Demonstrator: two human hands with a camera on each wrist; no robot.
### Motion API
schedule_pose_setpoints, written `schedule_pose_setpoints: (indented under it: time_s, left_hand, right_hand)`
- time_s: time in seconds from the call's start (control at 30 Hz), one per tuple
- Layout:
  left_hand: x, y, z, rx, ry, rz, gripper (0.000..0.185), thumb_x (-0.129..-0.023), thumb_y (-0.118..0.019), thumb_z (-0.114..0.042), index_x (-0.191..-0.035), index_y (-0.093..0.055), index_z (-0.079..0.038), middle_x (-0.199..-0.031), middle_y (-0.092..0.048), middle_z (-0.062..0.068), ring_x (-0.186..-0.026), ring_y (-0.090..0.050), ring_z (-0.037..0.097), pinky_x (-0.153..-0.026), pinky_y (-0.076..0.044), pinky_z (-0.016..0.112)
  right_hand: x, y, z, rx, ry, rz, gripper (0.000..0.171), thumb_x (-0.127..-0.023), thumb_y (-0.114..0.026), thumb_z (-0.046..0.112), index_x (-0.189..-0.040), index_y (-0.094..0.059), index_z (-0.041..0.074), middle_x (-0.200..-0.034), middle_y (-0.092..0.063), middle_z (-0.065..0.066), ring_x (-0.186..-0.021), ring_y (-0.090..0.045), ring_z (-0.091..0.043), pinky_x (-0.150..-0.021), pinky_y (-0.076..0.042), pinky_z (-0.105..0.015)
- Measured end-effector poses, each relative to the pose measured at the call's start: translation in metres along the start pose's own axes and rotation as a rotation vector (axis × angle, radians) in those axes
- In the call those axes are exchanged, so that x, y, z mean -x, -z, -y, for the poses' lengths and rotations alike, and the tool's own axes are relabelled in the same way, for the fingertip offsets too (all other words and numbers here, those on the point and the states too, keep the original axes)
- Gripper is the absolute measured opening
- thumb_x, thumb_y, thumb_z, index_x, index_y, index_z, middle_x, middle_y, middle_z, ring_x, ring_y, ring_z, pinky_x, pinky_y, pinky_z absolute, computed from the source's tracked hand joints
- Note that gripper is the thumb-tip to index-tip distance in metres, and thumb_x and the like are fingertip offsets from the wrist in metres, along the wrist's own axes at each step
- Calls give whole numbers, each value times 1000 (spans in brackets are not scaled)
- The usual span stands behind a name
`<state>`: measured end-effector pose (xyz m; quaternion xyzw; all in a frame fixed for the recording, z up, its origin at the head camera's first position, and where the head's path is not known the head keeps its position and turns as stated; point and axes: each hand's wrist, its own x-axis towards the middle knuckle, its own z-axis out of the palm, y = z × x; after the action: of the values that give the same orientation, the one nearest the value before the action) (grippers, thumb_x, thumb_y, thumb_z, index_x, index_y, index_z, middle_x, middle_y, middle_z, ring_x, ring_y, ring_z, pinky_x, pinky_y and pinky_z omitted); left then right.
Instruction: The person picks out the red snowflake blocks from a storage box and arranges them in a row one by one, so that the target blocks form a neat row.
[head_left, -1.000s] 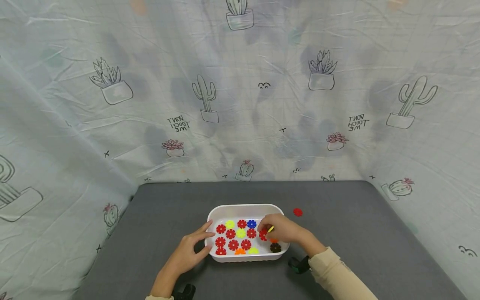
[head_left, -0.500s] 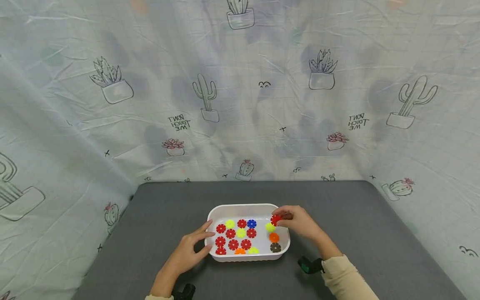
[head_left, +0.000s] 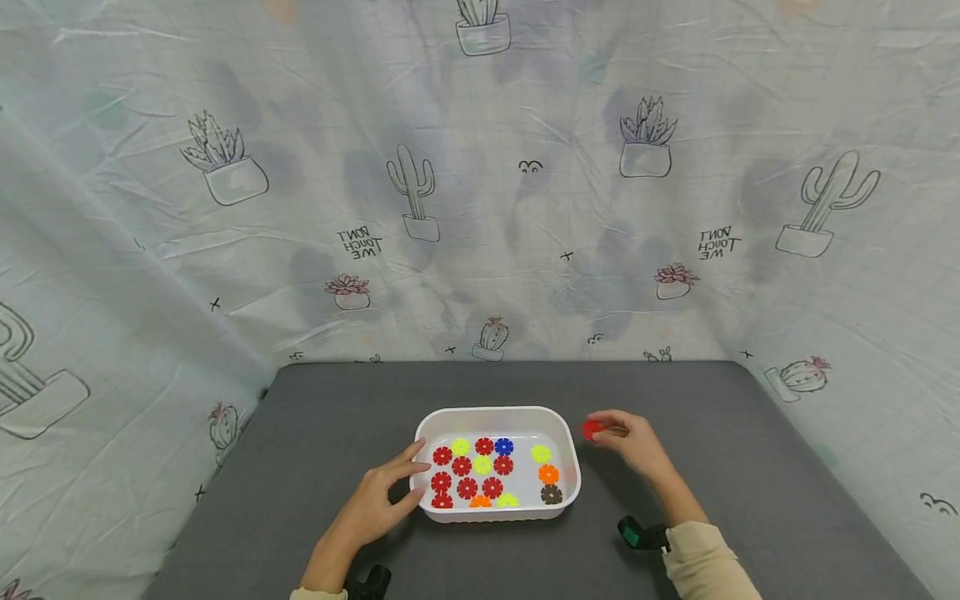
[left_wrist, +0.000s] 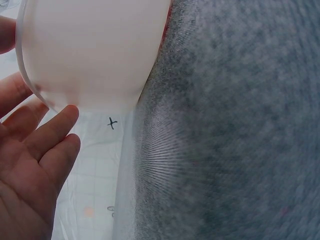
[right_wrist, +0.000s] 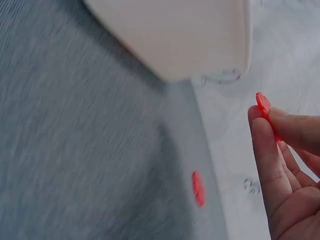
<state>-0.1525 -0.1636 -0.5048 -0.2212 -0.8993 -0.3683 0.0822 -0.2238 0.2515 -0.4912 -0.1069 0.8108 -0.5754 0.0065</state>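
A white tray point(head_left: 495, 517) stands on the table with several notched plastic snowflake discs in it, among them a red disc point(head_left: 467, 487), a blue disc point(head_left: 503, 447), an orange disc point(head_left: 549, 474) and a brown disc point(head_left: 551, 494). My left hand point(head_left: 378, 500) rests on the tray's left rim, fingers fairly straight; the left wrist view shows some fingertips over the rim and others outside the wall. Right of the tray, my right hand point(head_left: 630, 442) pinches a red snowflake disc point(right_wrist: 263, 103) between thumb and fingers above the table. Below it lies another red disc point(right_wrist: 198, 188).
The grey table point(head_left: 337, 417) extends around the tray. A white cloth point(head_left: 525, 208) printed with cacti hangs behind it and at both sides. Black straps with small devices are at both wrists.
My right hand has lifted a red snowflake disc from the tray's right part and carried it right, past the rim. The left hand has stayed at the left rim.
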Motion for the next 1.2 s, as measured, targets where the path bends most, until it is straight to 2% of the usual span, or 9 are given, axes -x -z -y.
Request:
schedule_pose_setpoints:
  time_s: [0.17, 0.3, 0.43, 0.57, 0.7, 0.8, 0.9, 1.0, 1.2]
  left_hand:
    - [0, 0, 0, -11, -5, 2, 32, -88, -65, -24, -116, -68, -11, -145, -46, 7, -129, -49, 26, -98, -45, 52]
    - [-1, 1, -1, -6, -2, 5, 32, -88, -65, -24, -116, -68, -10, -145, -46, 7, -129, -49, 26, -98, -44, 52]
    - [-1, 1, -2, -3, 2, 7, 32, -88, -65, -24, -116, -68, -10, -145, -46, 7, -129, -49, 26, -98, -44, 52]
    - [-1, 1, -1, -4, 0, 7, 32, -88, -65, -24, -117, -68, -10, -145, -46, 7, -129, -49, 26, -99, -44, 52]
    - [0, 0, 0, -3, -3, 3, 32, -88, -66, -24, -117, -68, -10, -145, -46, 5, -129, -49, 26, -98, -44, 52]
    - [0, -1, 0, 2, -8, -1, 32, -87, -66, -24, -116, -68, -10, -145, -46, 5, -129, -49, 26, -98, -44, 52]
    - [0, -1, 1, 3, -24, -11, 32, -87, -67, -22, -116, -68, -10, -144, -47, 7, -128, -49, 26, -98, -45, 52]
    - [-1, -2, 1, -5, -45, -22, 31, -86, -68, -20, -116, -68, -10, -144, -48, 8, -127, -50, 26, -97, -46, 51]
    - [0, -2, 2, -15, -62, -35, 31, -85, -68, -18, -115, -69, -10, -143, -48, 8, -126, -51, 26, -97, -47, 49]
  right_hand:
    - [1, 8, -19, -60, -43, -80, 37, -81, -68, -2, -115, -58, -15, -96, -66, -21, -77, -65, -2, -71, -55, -22]
    - [2, 15, -27, -79, -80, -129, 41, -81, -68, -4, -119, -56, -16, -100, -66, -24, -77, -63, 1, -70, -54, -20]
    - [3, 21, -32, -25, -98, -166, 44, -81, -69, -4, -121, -55, -15, -105, -65, -26, -80, -61, 2, -71, -51, -16]
    - [0, 26, -37, 66, -134, -184, 45, -81, -71, 0, -122, -56, -12, -109, -64, -23, -82, -58, 3, -70, -48, -14]
    - [-4, 29, -41, 119, -168, -181, 44, -82, -69, 1, -123, -56, -10, -113, -62, -24, -84, -55, 4, -70, -48, -14]
    - [-7, 29, -44, 167, -170, -176, 43, -84, -68, 3, -124, -56, -7, -117, -60, -25, -89, -57, -3, -71, -48, -14]
    - [-10, 30, -47, 210, -164, -171, 43, -86, -67, 5, -126, -56, -6, -120, -59, -25, -100, -59, -20, -73, -47, -15]
    - [-11, 30, -50, 229, -161, -165, 43, -87, -65, 5, -128, -55, -5, -123, -57, -27, -110, -56, -34, -75, -48, -17]
    - [-15, 30, -55, 293, -128, -167, 42, -88, -65, 6, -128, -56, -4, -121, -59, -26, -110, -56, -37, -78, -50, -26]
